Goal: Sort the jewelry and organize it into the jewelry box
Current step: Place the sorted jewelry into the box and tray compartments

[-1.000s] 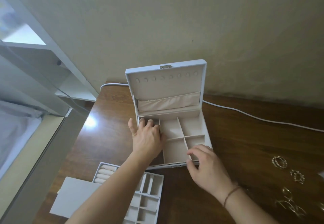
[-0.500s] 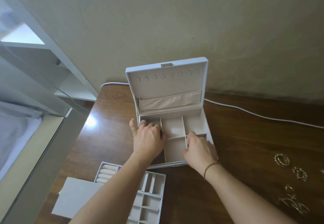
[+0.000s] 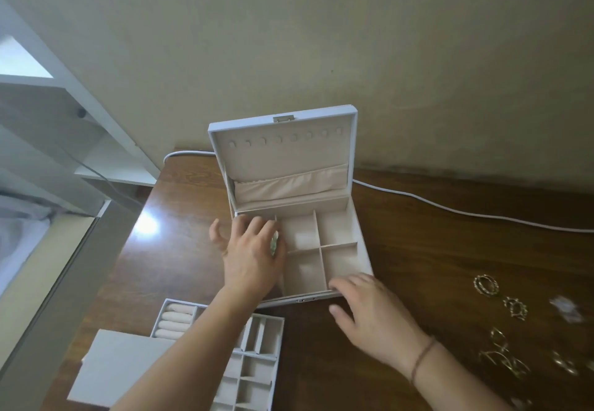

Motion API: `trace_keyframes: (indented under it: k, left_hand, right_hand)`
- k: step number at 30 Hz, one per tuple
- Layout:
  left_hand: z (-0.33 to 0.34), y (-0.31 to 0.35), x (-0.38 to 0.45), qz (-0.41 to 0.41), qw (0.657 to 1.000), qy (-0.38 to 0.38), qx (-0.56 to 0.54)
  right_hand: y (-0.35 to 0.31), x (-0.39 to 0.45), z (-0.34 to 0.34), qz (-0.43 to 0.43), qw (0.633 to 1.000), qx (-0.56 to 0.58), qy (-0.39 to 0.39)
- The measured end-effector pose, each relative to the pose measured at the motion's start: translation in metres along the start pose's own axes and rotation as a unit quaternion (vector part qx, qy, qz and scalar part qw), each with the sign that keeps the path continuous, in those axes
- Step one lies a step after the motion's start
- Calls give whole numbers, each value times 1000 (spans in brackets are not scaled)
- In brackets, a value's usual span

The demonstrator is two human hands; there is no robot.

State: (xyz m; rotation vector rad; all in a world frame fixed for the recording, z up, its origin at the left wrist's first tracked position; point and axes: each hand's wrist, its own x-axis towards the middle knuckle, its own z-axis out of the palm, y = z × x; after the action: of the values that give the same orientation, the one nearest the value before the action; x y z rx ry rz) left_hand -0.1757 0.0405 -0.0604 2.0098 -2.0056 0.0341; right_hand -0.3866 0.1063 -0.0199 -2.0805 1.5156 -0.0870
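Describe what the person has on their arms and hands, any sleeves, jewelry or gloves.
Both forearms are bare as far as the frame shows, with no sleeves and no gloves. The right hand has a thin reddish-brown cord bracelet around its wrist. The left hand shows no bracelet or watch; rings cannot be made out on either hand.

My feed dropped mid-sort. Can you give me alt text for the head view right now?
An open white jewelry box sits on a brown table, its visible compartments empty. The left hand reaches into its left side while the right hand rests at the front right corner. Gold jewelry lies to the right, and a removable tray in front.
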Motion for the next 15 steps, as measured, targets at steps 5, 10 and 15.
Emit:
trace_keyframes:
  k: [5, 10, 15]
  left_hand:
    - [4, -4, -11, -16, 993, -99, 65]
    - [-3, -10, -2, -8, 993, -87, 81]
    - [1, -7, -8, 27, 991, -110, 77]
  right_hand:
    - [31, -55, 0, -21, 998, 9, 50]
    - [61, -112, -2, 49, 984, 88, 146]
    - [93, -154, -3, 117, 970, 134, 164]
